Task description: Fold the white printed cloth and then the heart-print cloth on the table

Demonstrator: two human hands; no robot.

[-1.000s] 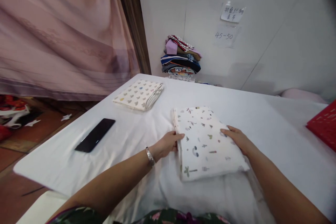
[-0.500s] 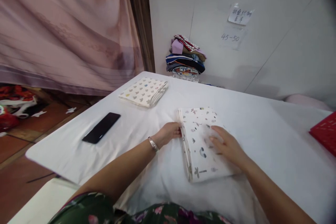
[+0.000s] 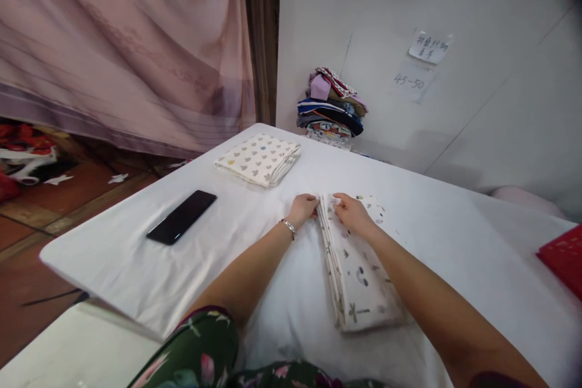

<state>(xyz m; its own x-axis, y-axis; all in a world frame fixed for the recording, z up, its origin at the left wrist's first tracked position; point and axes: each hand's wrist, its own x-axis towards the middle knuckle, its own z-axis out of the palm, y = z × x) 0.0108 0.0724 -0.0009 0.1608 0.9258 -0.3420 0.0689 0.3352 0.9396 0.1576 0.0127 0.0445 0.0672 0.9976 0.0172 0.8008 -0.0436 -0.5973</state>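
Observation:
A folded white cloth (image 3: 364,282) printed with small grey rainbows, palm trees and leaves lies in front of me on the white-covered table (image 3: 459,254). Its layered fold runs along the left side. At the far end of that fold, my left hand (image 3: 304,209) has its fingers closed on the edge; a silver bracelet is on the wrist. Just to the right, my right hand (image 3: 353,213) is closed over the cloth's top near the same corner, its fingertips pinching the upper layer. My right forearm hides part of the cloth's right side.
Beyond my left hand lies another folded cloth (image 3: 259,159) with grey mouse-head shapes. A black phone (image 3: 182,217) rests at the left. Behind the table stands a stack of folded clothes (image 3: 331,108). Something red (image 3: 564,257) sits at the right edge.
My right hand has moved left and away from me, from lying open over the cloth's middle to closing at its far left corner. My left hand has slid farther along the fold.

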